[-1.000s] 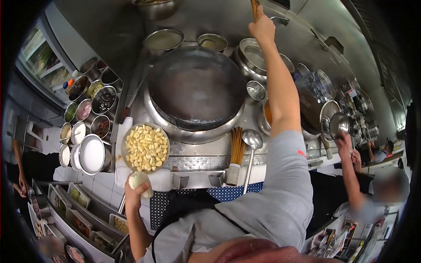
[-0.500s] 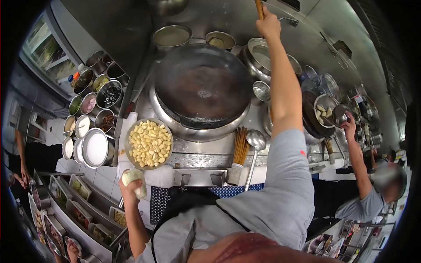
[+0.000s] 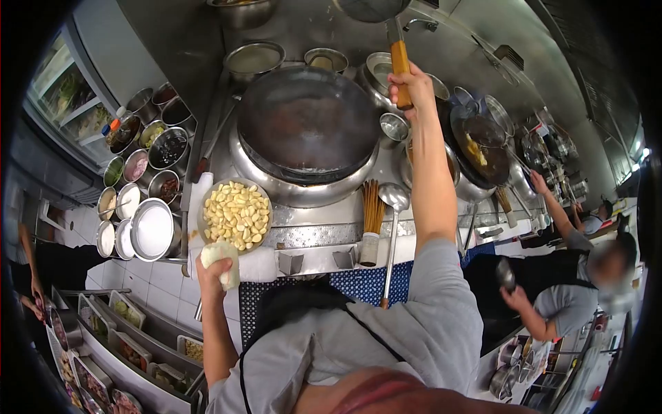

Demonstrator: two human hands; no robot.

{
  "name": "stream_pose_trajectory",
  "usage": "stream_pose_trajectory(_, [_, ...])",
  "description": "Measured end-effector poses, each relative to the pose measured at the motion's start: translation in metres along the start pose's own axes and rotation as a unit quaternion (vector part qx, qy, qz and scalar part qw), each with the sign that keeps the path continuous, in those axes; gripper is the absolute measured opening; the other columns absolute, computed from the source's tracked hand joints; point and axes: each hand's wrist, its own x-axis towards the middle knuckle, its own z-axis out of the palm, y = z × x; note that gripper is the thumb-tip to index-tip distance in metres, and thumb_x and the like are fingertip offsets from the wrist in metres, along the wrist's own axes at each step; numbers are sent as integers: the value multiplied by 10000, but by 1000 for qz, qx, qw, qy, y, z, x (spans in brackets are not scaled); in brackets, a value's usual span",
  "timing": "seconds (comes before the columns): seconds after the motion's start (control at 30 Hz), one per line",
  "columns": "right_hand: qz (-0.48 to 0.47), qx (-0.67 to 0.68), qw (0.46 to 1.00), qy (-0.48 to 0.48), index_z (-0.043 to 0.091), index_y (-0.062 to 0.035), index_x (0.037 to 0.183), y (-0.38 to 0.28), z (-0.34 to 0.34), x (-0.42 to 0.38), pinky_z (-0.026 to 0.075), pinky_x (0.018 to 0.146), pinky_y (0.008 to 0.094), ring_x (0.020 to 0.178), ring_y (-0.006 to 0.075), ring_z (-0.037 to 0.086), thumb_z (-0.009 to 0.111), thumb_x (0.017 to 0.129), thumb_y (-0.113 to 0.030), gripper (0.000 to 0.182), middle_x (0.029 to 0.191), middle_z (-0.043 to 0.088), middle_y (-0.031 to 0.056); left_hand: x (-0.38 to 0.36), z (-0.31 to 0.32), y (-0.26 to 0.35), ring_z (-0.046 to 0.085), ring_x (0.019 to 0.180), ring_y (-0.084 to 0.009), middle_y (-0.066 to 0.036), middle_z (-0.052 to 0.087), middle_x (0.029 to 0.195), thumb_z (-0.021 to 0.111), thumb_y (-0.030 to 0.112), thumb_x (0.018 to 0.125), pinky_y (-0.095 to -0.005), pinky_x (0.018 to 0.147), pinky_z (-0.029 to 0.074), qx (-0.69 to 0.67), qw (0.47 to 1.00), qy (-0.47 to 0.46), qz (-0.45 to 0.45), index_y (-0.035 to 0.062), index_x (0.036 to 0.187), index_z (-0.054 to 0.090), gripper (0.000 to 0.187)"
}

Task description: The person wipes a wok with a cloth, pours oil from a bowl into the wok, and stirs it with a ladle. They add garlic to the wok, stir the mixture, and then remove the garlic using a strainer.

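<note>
My left hand (image 3: 210,270) grasps a white cloth (image 3: 224,263) just beside the bowl of garlic (image 3: 236,215). Farther, my right hand (image 3: 408,84) grips the wooden handle (image 3: 400,65) of a strainer (image 3: 372,8), raised behind the wok (image 3: 308,124). I judge the strainer must next come down over the wok.

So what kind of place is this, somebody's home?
No, most likely a restaurant kitchen. A big wok sits in a steel range, rows of metal tubs hold ingredients, and another cook works at a second wok alongside.
</note>
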Motion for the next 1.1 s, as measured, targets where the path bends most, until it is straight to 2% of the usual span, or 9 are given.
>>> stream_pose_trajectory(0.1, [-123,-327,930,111,546,-48,1225,-9,17,45,539,610,385,739,269,656,576,809,-58,417,872,628,176,-11,-6,-6,604,724,-186,-80,635,851,683,162,569,-300,665,491,17,999,31,-9,-48,1035,607,516])
stream_pose_trajectory(0.17, [-272,-546,764,211,547,-48,1245,6,19,106,559,741,435,854,350,683,602,794,-102,458,923,658,224,-19,-2,-8,590,717,-177,-69,623,838,671,151,568,-294,655,480,22,996,81,-11,-35,1023,601,497])
stream_pose_trajectory(0.37, [-127,-663,719,165,492,-124,1363,21,23,218,502,923,472,1058,412,625,638,745,-168,637,1096,667,216,-40,-6,-16,568,685,-158,-40,603,810,650,121,563,-290,635,465,64,986,150,-19,-14,981,600,442])
stream_pose_trajectory(0.5, [-184,-558,778,223,550,-102,1259,20,26,200,548,810,452,955,375,668,620,770,-132,495,984,678,214,-47,-13,-12,571,676,-151,-43,607,803,651,119,562,-285,633,467,70,985,154,-27,-14,984,603,445])
stream_pose_trajectory(0.57, [-101,-287,945,123,494,-83,1276,17,33,155,541,628,399,773,291,644,585,789,-60,497,882,634,176,-39,-17,-18,583,689,-151,-53,618,814,658,116,559,-282,639,476,36,990,138,-18,-17,1004,607,467])
stream_pose_trajectory(0.63, [-39,-31,998,34,469,-79,1278,23,31,114,513,503,339,655,218,606,556,796,-7,495,825,598,142,-27,-17,-17,588,695,-156,-58,625,831,661,110,560,-282,646,481,26,995,95,-6,-22,1022,607,483])
stream_pose_trajectory(0.87, [61,420,886,-188,452,-49,1185,65,13,-6,476,437,271,581,159,538,536,825,0,373,861,586,141,4,-3,3,609,760,-183,-83,639,881,687,119,587,-294,700,495,20,999,-2,35,-54,1065,599,516])
stream_pose_trajectory(0.93, [52,216,975,24,461,-13,1146,59,43,-62,497,448,318,569,187,569,547,816,25,343,873,617,182,4,6,3,615,782,-193,-99,639,896,692,118,600,-305,718,499,4,999,-27,23,-67,1074,593,518])
stream_pose_trajectory(1.1, [83,295,951,-24,459,-3,1208,71,6,-160,477,450,263,578,159,561,553,819,-3,400,850,597,145,-9,8,-9,640,827,-255,-150,632,972,688,119,619,-349,764,525,-29,998,-58,7,-99,1116,560,558])
